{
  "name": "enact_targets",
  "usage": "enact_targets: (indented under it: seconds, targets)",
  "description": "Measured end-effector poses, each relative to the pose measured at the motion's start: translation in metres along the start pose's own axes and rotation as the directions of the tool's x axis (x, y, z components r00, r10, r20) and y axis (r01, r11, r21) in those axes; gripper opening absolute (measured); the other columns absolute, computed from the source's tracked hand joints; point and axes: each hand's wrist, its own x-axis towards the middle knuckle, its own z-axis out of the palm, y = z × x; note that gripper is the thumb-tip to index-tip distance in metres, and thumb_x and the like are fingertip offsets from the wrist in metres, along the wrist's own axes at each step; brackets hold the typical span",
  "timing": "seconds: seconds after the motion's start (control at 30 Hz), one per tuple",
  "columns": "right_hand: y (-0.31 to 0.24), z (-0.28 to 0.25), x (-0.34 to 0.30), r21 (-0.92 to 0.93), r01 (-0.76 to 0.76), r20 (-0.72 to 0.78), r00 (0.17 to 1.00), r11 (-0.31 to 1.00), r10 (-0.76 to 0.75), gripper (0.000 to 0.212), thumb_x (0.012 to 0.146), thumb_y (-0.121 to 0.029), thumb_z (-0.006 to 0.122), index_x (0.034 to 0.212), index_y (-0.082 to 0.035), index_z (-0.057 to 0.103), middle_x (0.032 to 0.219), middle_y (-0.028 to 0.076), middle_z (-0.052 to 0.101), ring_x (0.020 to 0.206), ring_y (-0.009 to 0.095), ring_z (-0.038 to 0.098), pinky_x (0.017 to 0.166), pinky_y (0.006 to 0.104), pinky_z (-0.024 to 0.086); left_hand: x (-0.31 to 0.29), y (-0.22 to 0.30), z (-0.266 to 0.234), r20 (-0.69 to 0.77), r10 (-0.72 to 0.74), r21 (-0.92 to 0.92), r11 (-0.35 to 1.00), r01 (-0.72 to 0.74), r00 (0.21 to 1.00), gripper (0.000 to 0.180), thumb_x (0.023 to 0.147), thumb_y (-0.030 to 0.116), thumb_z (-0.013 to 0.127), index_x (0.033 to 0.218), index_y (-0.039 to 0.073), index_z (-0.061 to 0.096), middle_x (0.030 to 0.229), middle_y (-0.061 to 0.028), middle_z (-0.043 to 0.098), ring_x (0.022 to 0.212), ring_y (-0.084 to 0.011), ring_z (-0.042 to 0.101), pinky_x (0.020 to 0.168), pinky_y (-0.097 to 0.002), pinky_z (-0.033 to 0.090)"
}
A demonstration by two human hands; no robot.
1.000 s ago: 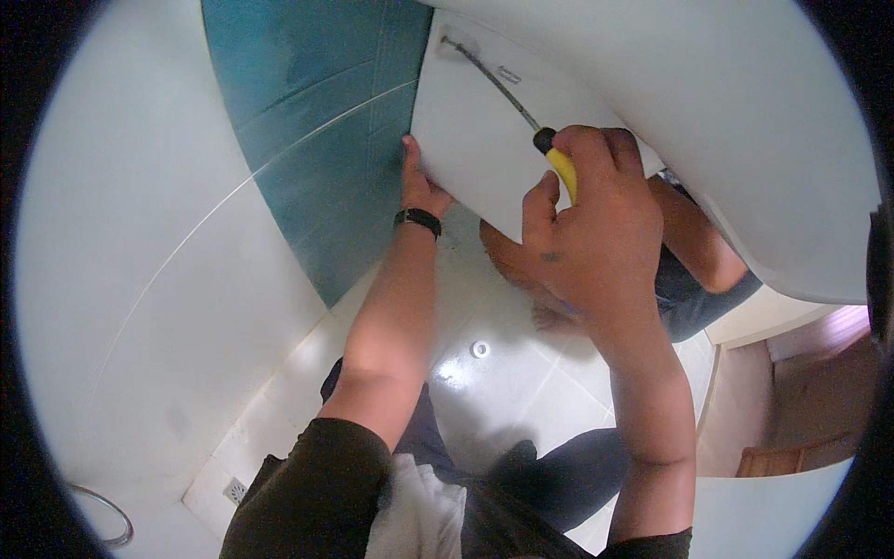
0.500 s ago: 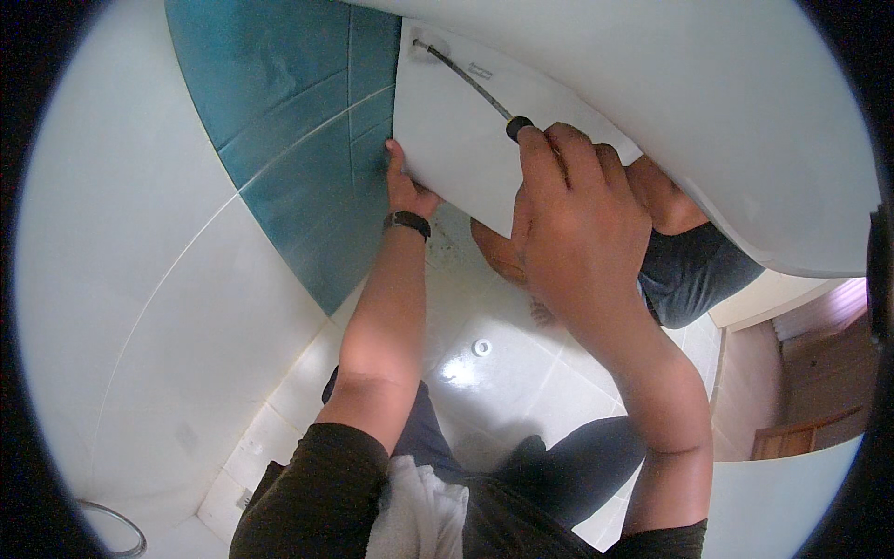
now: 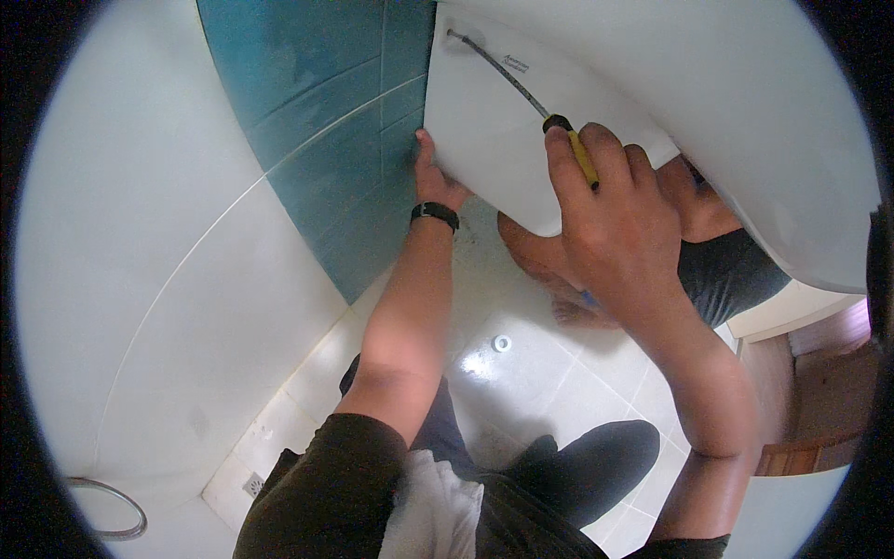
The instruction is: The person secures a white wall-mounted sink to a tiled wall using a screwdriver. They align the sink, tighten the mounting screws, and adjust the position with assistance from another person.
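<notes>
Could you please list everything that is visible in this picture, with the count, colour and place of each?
Panel: 1, white, upper centre
Screwdriver: 1, yellow and black, tip near the panel's upper-left corner
Curved fixture: 1, white, upper right
Wall tiles: several, teal, upper left
Wall: 1, white, left
Floor tiles: several, pale, centre
Ring: 1, white, on floor
Drain grate: 1, greyish, lower left
Curved tube: 1, silvery, lower left
Wooden item: 1, brown, lower right
Another person's shorts: 1, dark, right
Cloth: 1, white, bottom
Wristband: 1, black, left wrist
Trousers: 1, dark, bottom
Sleeves: 2, dark, bottom
Left hand: 1, bare, at panel's lower edge
Right hand: 1, bare, gripping screwdriver
</notes>
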Motion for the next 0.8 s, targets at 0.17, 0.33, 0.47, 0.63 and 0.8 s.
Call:
enact_targets:
  seconds: [0.17, 0.33, 0.47, 0.63, 0.8]
  targets:
    - [0.009, -0.009, 0.002, 0.028, 0.088, 0.006, 0.996, 0.996, -0.088, 0.056, 0.075, -0.020, 0.078, 0.126, -0.003, 0.062, 0.119, 0.018, 0.061, 0.097, 0.032, 0.067, 0.075, 0.0419, 0.062, 0.021, -0.001, -0.024, 0.104, -0.003, -0.061, 0.998, 0.010, 0.995, 0.094, 0.089, 0.071, 0.074, 0.158, 0.014, 0.046, 0.162, -0.0133, 0.046, 0.147, -0.0406, 0.044, 0.117, -0.0675, 0.038]
    - [0.009, -0.010, 0.002, 0.001, 0.089, 0.017, 0.996, 0.996, -0.089, 0.058, 0.073, -0.020, 0.080, 0.126, -0.004, 0.062, 0.119, 0.018, 0.061, 0.098, 0.033, 0.068, 0.076, 0.0425, 0.062, 0.027, -0.004, -0.029, 0.102, -0.022, -0.038, 0.999, 0.026, 0.995, 0.094, 0.092, 0.073, 0.071, 0.160, 0.014, 0.044, 0.165, -0.0142, 0.042, 0.150, -0.0404, 0.041, 0.118, -0.0693, 0.035]
    - [0.010, -0.007, 0.003, 0.058, 0.047, 0.012, 0.999, 0.997, -0.048, 0.052, 0.077, -0.018, 0.077, 0.126, -0.005, 0.062, 0.119, 0.018, 0.061, 0.097, 0.034, 0.068, 0.074, 0.0433, 0.063, 0.027, -0.002, -0.028, 0.152, 0.062, 0.051, 0.996, -0.070, 0.986, 0.099, 0.091, 0.077, 0.068, 0.162, 0.015, 0.041, 0.166, -0.0151, 0.041, 0.152, -0.0409, 0.039, 0.118, -0.0710, 0.034]
    - [0.005, -0.004, 0.004, 0.057, 0.000, 0.001, 1.000, 0.998, 0.000, 0.041, 0.085, -0.017, 0.070, 0.123, -0.007, 0.062, 0.116, 0.016, 0.061, 0.094, 0.033, 0.069, 0.070, 0.0436, 0.064, 0.012, -0.002, -0.013, 0.066, 0.004, 0.075, 0.997, -0.009, 0.998, 0.105, 0.086, 0.081, 0.070, 0.163, 0.017, 0.040, 0.166, -0.0143, 0.041, 0.151, -0.0411, 0.040, 0.117, -0.0698, 0.036]
    - [-0.001, 0.000, 0.003, 0.100, -0.026, -0.041, 0.999, 0.995, 0.030, 0.036, 0.085, -0.018, 0.068, 0.119, -0.007, 0.063, 0.111, 0.014, 0.061, 0.091, 0.030, 0.068, 0.067, 0.0410, 0.063, 0.004, 0.003, -0.006, 0.056, 0.039, 0.066, 0.997, -0.043, 0.998, 0.094, 0.090, 0.077, 0.068, 0.157, 0.013, 0.048, 0.161, -0.0141, 0.050, 0.147, -0.0378, 0.047, 0.121, -0.0622, 0.038]
